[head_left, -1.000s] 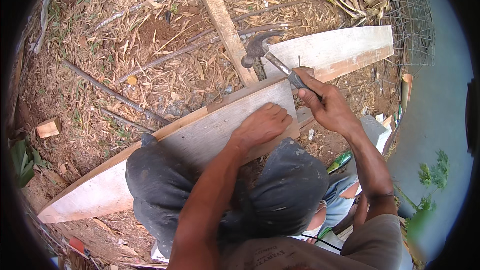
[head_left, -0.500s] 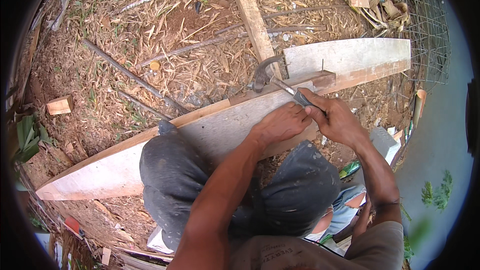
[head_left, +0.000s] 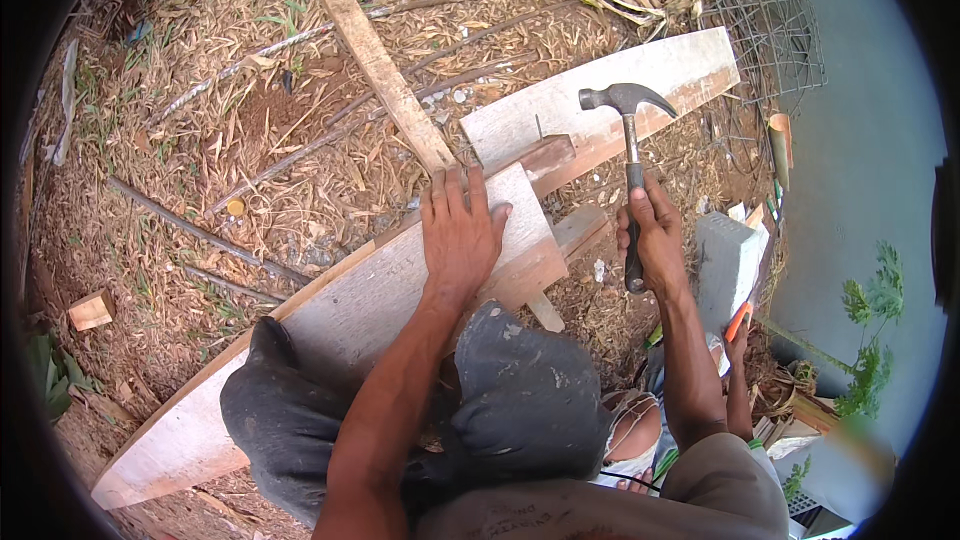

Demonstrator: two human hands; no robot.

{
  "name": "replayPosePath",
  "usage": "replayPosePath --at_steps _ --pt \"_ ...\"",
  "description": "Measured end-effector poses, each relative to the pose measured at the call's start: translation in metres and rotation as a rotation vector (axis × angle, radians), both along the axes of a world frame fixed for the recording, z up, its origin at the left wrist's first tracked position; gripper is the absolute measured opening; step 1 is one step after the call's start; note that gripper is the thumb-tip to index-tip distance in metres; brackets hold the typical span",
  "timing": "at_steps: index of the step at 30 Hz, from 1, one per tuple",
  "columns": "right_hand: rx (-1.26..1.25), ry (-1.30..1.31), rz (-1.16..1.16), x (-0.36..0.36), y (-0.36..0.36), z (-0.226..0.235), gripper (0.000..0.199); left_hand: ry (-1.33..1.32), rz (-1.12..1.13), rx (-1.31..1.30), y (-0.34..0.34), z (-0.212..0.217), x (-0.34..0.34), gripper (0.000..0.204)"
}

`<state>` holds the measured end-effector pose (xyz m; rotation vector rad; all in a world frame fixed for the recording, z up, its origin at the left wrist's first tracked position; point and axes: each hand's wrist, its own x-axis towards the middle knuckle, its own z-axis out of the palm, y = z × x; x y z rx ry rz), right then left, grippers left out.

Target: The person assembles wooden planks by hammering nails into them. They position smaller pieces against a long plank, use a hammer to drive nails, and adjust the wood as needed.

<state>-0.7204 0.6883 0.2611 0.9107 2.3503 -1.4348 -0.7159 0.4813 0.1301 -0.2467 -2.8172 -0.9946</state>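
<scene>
My right hand (head_left: 655, 240) grips a claw hammer (head_left: 628, 100) by its dark handle, with the head pointing away from me above the right-hand board. My left hand (head_left: 462, 240) lies flat on a long pale board (head_left: 370, 285), fingers stretched toward its far edge. Beyond that board's squared end is a second pale board (head_left: 610, 80). A short brown wood piece (head_left: 548, 155) runs along the place where the two boards come close, and a nail (head_left: 538, 127) sticks up there. My knees are against the near board.
A narrow wood batten (head_left: 375, 55) stretches away from the boards' far side. Metal rods (head_left: 200, 230) lie on the straw-covered ground. At right are wire mesh (head_left: 770, 10), a grey block (head_left: 725, 250) and another person's hand (head_left: 738, 345) by an orange handle (head_left: 738, 320).
The hammer has swung up and away from the nail area, its head now upright in my right hand. My left hand has left the hammer's side and now rests flat on the near board.
</scene>
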Motion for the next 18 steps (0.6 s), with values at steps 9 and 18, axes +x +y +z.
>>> replayPosePath --at_steps 9,18 --pt "-0.327 -0.097 -0.42 -0.031 0.103 -0.029 0.027 -0.401 -0.081 -0.155 0.011 0.009 -0.007 0.044" --pt "-0.307 -0.277 -0.103 -0.021 0.064 -0.033 0.035 -0.28 -0.064 -0.128 0.007 0.005 -0.005 0.04"
